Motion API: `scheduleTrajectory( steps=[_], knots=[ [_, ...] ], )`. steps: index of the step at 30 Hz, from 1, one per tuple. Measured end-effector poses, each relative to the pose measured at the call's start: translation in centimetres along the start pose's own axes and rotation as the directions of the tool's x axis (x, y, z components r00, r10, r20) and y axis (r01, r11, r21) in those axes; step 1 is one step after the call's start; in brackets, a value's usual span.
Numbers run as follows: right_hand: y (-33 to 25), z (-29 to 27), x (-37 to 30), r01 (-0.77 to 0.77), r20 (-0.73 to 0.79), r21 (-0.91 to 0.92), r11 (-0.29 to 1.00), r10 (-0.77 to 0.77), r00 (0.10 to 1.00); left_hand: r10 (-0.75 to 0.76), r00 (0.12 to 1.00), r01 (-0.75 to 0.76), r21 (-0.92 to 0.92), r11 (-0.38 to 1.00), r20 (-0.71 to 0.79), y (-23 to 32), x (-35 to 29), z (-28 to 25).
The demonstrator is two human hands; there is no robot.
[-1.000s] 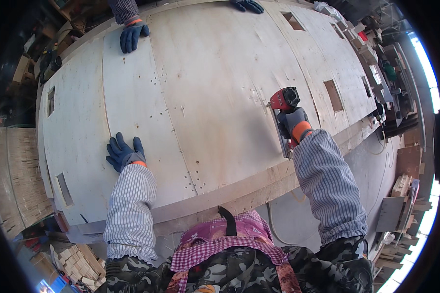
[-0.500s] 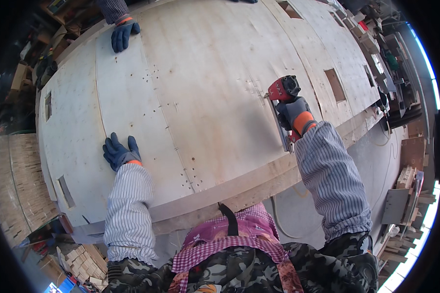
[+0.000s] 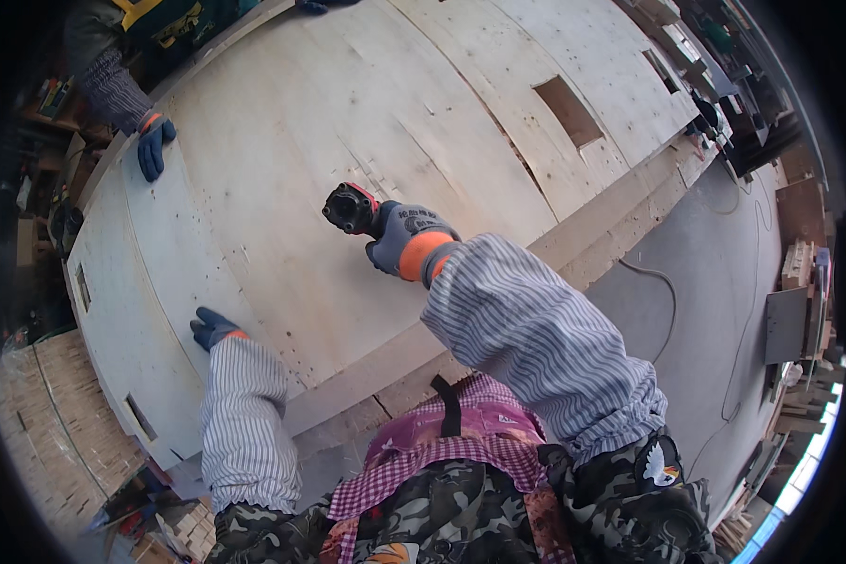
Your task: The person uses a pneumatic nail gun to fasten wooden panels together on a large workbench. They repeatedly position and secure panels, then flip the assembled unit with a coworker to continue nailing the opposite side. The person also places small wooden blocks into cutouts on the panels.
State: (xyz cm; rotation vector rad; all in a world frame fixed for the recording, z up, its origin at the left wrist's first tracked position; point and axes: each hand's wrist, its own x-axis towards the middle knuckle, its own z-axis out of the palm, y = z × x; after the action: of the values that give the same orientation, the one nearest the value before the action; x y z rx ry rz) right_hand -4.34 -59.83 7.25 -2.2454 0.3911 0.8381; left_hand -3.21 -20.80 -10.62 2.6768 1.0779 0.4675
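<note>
A large pale plywood panel (image 3: pixel 301 273) lies before me, with rows of small fastener marks along its joints. My right hand (image 3: pixel 414 235), in a grey-blue glove with an orange cuff, is wrapped round a red and black nail gun (image 3: pixel 350 209) over the middle of the panel. The gun's black round cap faces up; its lower end is hidden beneath the hand. My left hand (image 3: pixel 214 327), in a like glove, rests on the panel to the left with its fingers stretched out and holds nothing.
Across the panel a co-worker's gloved hand (image 3: pixel 155 148) touches the far left edge. Rectangular cut-outs (image 3: pixel 569 111) pierce the panel. Left stands a stack of wood strips (image 3: pixel 52 414). On the grey floor to the right runs a hose (image 3: pixel 672 301), near wood offcuts (image 3: pixel 799 263).
My right hand has swung the nail gun left, toward the panel's middle, and turned it. My left hand stays on the panel. The view has shifted, and the co-worker's hand appears farther left.
</note>
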Motion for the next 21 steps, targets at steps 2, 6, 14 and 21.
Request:
scheduleTrajectory(
  steps=[2,6,14,21],
  knots=[
    [1.0,-0.3,-0.2,0.053,0.096,0.057,0.997,-0.059,0.994,0.05,0.981,-0.029,0.112,0.993,-0.189,3.6,-4.1,1.3],
    [6.2,-1.5,-1.6,0.017,0.112,0.332,0.943,-0.058,0.992,0.084,0.97,-0.014,0.29,0.957,-0.228,7.5,-6.1,0.3],
    [11.7,-6.5,0.5,-0.107,-0.22,0.449,0.887,0.226,0.949,-0.036,0.999,0.032,0.343,0.939,0.005,9.5,-5.6,-1.7],
    [10.1,-7.6,0.8,-0.044,-0.265,0.429,0.902,0.172,0.949,-0.048,0.998,0.028,0.35,0.936,0.049,9.6,-5.3,-2.1]
  ],
)
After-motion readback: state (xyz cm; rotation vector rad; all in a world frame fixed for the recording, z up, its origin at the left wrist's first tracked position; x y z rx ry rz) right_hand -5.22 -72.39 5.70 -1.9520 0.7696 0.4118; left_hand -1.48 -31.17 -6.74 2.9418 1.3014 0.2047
